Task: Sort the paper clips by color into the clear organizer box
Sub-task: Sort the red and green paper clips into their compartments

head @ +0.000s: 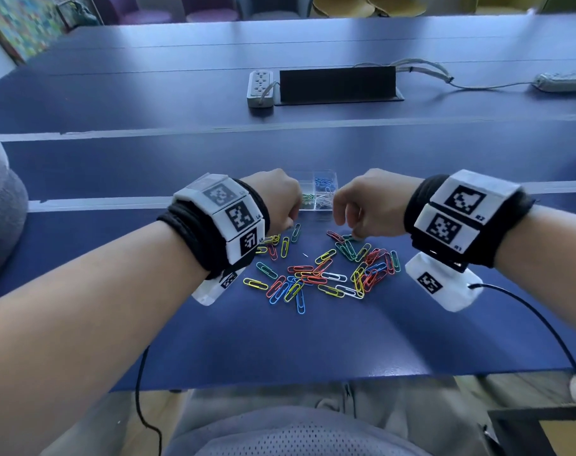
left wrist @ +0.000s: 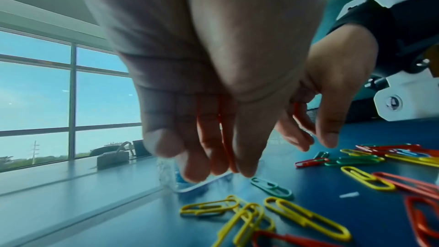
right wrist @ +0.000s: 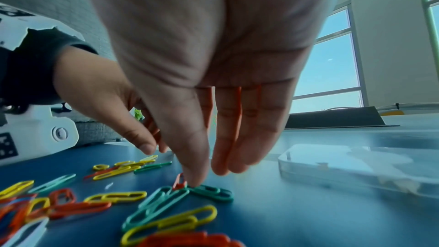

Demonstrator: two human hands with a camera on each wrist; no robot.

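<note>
Several loose paper clips (head: 316, 274) in yellow, red, orange, blue, green and white lie on the blue table. Behind them stands the clear organizer box (head: 317, 175), holding blue, green and white clips in separate compartments. My left hand (head: 288, 222) hangs at the box's front left corner (left wrist: 204, 183), fingers pointing down with nothing visible between them, just above a green clip (left wrist: 270, 187). My right hand (right wrist: 204, 177) reaches down with straight fingers. Its thumb tip (right wrist: 192, 177) touches a green clip (right wrist: 211, 192) where a red clip (right wrist: 179, 181) crosses it. The box (right wrist: 332, 168) lies to its right.
A white power strip (head: 261, 87) and a black cable hatch (head: 337, 83) sit far back on the table. A second strip (head: 563, 81) lies at the back right. A black cable (head: 543, 324) trails from my right wrist over the table's front edge.
</note>
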